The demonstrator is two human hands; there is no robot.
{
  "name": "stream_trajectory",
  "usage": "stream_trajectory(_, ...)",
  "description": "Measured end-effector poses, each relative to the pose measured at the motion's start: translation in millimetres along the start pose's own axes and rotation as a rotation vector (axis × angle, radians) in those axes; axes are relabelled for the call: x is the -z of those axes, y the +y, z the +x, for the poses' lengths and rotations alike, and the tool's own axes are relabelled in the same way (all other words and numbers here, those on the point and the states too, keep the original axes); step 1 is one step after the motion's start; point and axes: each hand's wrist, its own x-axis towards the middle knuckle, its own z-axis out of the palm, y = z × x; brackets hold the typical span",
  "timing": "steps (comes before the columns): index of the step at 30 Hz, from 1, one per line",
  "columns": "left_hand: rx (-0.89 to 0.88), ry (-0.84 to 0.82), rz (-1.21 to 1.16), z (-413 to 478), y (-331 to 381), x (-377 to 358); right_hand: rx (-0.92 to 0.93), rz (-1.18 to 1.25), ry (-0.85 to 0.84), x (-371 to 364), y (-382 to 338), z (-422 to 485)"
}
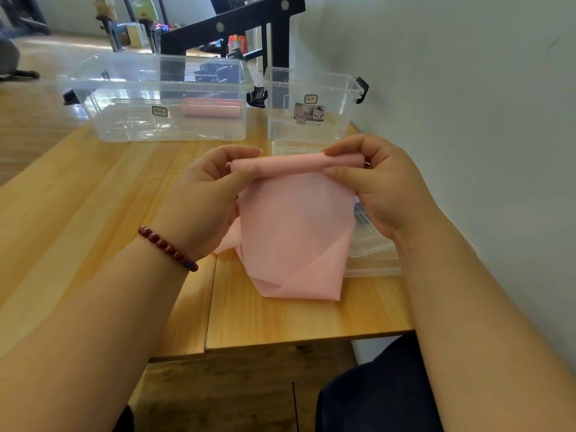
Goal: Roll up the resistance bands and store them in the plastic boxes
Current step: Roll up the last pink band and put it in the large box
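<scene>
A wide pink resistance band [293,226] hangs in front of me, its top edge rolled into a short tube. My left hand [212,194] pinches the left end of that roll and my right hand [374,182] pinches the right end. The loose lower part of the band drapes down onto the wooden table [93,213]. A large clear plastic box [131,120] stands at the back left with a rolled pink band [212,107] inside. A smaller clear plastic box [311,88] stands at the back right and looks empty.
Clear plastic lids [374,251] lie on the table under and right of the band. A white wall [467,104] runs along the table's right side. A dark table frame [230,29] stands behind the boxes. The table's near edge is close to my lap.
</scene>
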Motion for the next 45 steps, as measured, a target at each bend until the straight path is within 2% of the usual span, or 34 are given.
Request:
stream_trajectory(5, -0.033, 0.039, 0.014, 0.3, 2.7, 1.2, -0.072, 0.066, -0.048, -2.3, -0.8, -1.7)
stream_trajectory(8, -0.031, 0.102, 0.069, -0.1, 1.3, 1.4, 0.013, 0.032, 0.023, -8.5, -3.5, -4.3)
stream_trajectory(13, -0.131, 0.353, 0.216, -1.2, 4.5, 4.7, 0.177, -0.007, 0.098, -22.4, -7.2, -9.6)
stream_trajectory(19, -0.157, 0.392, 0.209, -5.2, 12.4, 8.5, 0.226, -0.016, 0.146, -31.4, -10.6, -14.7)
stream_trajectory(22, -0.113, 0.281, 0.224, -5.2, 13.0, 12.6, 0.194, 0.017, 0.114, -34.0, -10.5, -16.1)
stream_trajectory(25, -0.028, 0.142, 0.086, -8.4, 16.3, 15.5, 0.156, 0.078, 0.081, -35.7, -11.5, -16.8)
stream_trajectory(27, -0.010, 0.110, 0.005, -9.7, 18.7, 17.9, 0.133, 0.077, 0.108, -38.4, -11.5, -17.4)
stream_trajectory(30, -0.036, 0.166, 0.003, -11.1, 20.8, 19.3, 0.032, -0.033, 0.193, -45.6, -6.1, -22.6)
stream_trajectory(34, -0.006, 0.243, -0.088, -15.0, 23.3, 18.1, -0.193, -0.135, 0.295, -59.7, -8.8, -44.0)
stream_trajectory(37, -0.014, 0.280, -0.130, -18.9, 30.1, 14.9, -0.310, -0.261, 0.247, -76.8, -12.8, -66.5)
stream_trajectory(41, -0.027, 0.328, -0.161, -20.8, 40.2, 14.9, -0.225, -0.464, 0.204, -81.0, -5.8, -84.3)
stream_trajectory(45, -0.044, 0.443, -0.107, -18.6, 39.4, 34.1, -0.125, -0.340, 0.285, -68.4, -14.3, -82.9)
